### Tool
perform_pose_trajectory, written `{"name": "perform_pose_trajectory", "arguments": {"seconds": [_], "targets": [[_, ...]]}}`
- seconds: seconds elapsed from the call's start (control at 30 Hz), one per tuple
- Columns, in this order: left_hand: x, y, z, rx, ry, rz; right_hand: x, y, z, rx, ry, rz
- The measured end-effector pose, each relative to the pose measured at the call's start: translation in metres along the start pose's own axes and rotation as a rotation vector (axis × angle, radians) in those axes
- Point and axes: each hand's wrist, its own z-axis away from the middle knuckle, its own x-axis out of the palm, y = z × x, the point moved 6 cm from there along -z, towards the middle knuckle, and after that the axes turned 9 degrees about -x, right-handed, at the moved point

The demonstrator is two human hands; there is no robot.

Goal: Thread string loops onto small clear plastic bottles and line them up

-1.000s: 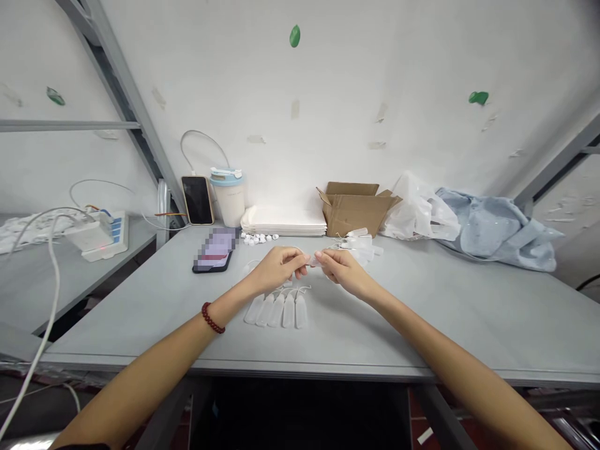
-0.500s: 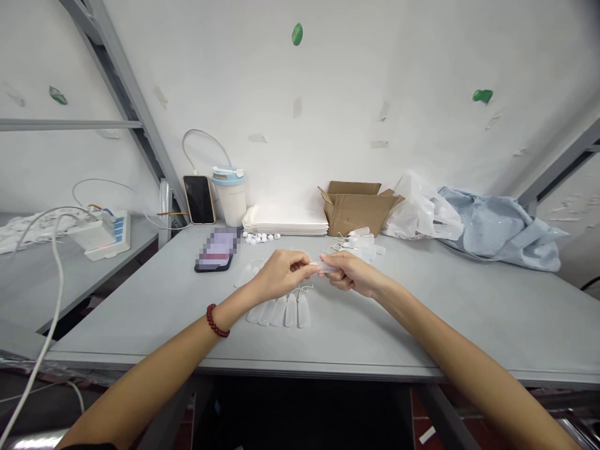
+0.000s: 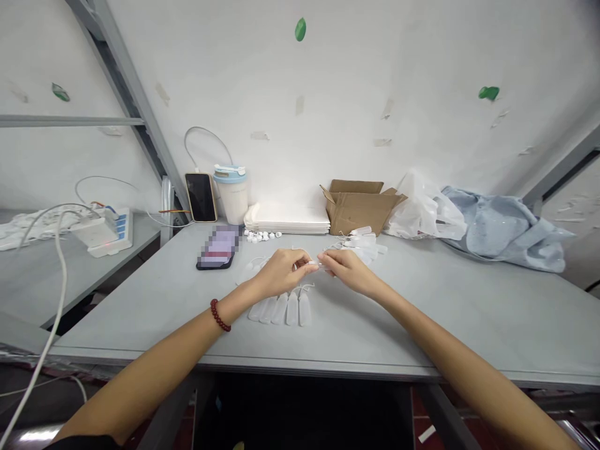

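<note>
Over the middle of the desk, my left hand (image 3: 289, 272) and my right hand (image 3: 345, 269) meet almost fingertip to fingertip. Both are closed in a pinch on a small translucent plastic bottle (image 3: 322, 267), of which only a sliver shows between the fingers. A bit of white shows at my left fingertips; I cannot make out whether it is a cap. Below my left hand lies a row of similar translucent bottles (image 3: 292, 309) with thin white cords at their necks. More such bottles (image 3: 365, 247) lie in a loose pile behind my right hand.
Small white caps (image 3: 262, 237) lie before a stack of white sheets (image 3: 288, 220). Along the wall stand a phone (image 3: 201, 197), a cup (image 3: 232, 197), a cardboard box (image 3: 359, 211), a plastic bag (image 3: 422, 209) and blue cloth (image 3: 506, 228). Another phone (image 3: 219, 247) lies left.
My right fingers have drawn in around the bottle, so less of it shows than before. My left hand keeps nearly the same place. The view has shifted slightly.
</note>
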Motion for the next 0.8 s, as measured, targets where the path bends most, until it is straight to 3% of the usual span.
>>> {"name": "perform_pose_trajectory", "arguments": {"seconds": [0.07,0.13,0.27,0.57,0.67,0.8], "targets": [[0.002,-0.004,-0.001,-0.050,-0.023,0.061,0.001,-0.009,-0.001,-0.171,0.041,0.205],[0.004,-0.004,-0.002,-0.070,-0.048,0.114,0.004,-0.012,-0.001,-0.244,0.021,0.300],[0.005,-0.001,0.001,-0.106,-0.071,0.163,0.005,-0.011,0.000,-0.156,-0.012,0.305],[0.008,0.008,0.004,-0.036,-0.064,0.026,0.012,0.005,0.004,0.193,-0.143,-0.194],[0.003,0.003,-0.001,-0.015,-0.073,0.005,0.010,0.007,0.001,0.144,-0.089,-0.135],[-0.021,-0.021,-0.013,-0.067,-0.025,-0.100,-0.005,0.003,-0.004,-0.038,0.076,0.222]]}}
